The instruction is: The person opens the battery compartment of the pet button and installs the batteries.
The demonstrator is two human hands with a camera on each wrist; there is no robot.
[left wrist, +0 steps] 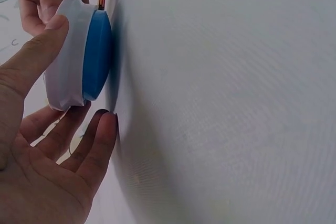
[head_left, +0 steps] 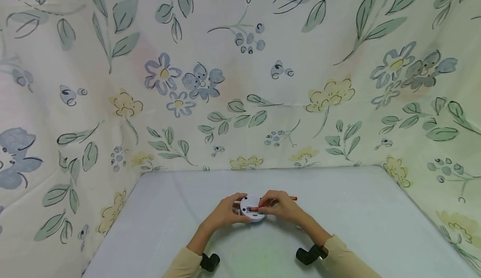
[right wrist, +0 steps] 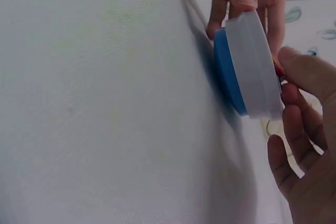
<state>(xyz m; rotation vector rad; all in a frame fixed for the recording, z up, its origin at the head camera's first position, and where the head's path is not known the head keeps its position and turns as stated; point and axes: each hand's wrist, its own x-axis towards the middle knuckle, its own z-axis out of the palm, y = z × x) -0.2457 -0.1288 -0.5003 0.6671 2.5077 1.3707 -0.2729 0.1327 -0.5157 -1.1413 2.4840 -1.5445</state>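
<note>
A round device, white with a blue face [left wrist: 97, 56], is held blue side down low over the table, its speaker-holed white back [head_left: 254, 202] up. My left hand [head_left: 226, 211] grips its left rim between thumb and fingers. At the slot in the back, my right hand [head_left: 279, 206] pinches a red-and-black battery [head_left: 254, 209] between thumb and fingertips. In the right wrist view the battery's red end [right wrist: 278, 68] shows under the thumb; the fingers hide the rest. A second battery [head_left: 293, 198] lies on the table behind my right hand.
The white-covered table [head_left: 180, 194] meets a floral cloth backdrop [head_left: 240, 82] at its far and side edges. A small white piece [head_left: 299, 227] lies beside my right forearm, partly hidden by it. Black wrist cameras [head_left: 309, 255] sit at both cuffs.
</note>
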